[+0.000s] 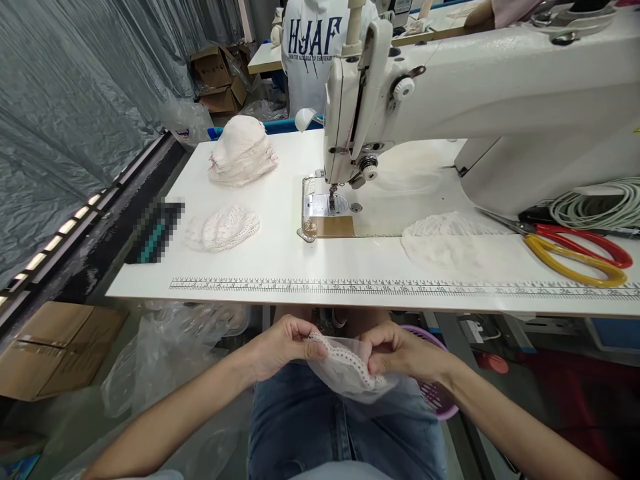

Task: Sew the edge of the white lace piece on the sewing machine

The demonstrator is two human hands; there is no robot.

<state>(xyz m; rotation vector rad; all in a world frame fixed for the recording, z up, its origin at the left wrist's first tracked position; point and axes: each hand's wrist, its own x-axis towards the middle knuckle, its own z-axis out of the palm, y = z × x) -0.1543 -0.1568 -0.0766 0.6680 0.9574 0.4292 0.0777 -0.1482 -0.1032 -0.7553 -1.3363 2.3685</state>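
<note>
Between my two hands, over my lap and just below the table's front edge, is a sheer white fabric piece (345, 365) with a band of eyelet lace along it. My left hand (293, 341) pinches its left end between thumb and fingers. The right end is pinched the same way by my right hand (395, 351). On the table above lie a flat lace-edged white piece (223, 228) on the left and another sheer white piece (450, 240) on the right. A stack of white cup-shaped pieces (241, 152) sits farther back.
A white sewing machine (430, 100) spans the table (280, 267), its needle over the metal plate. Scissors (575, 253) with red and yellow handles lie at the right beside a coiled cord (597, 203). A purple basket (440, 400) stands below; a cardboard box (55, 347) is at left. Ahead sits a person (311, 73).
</note>
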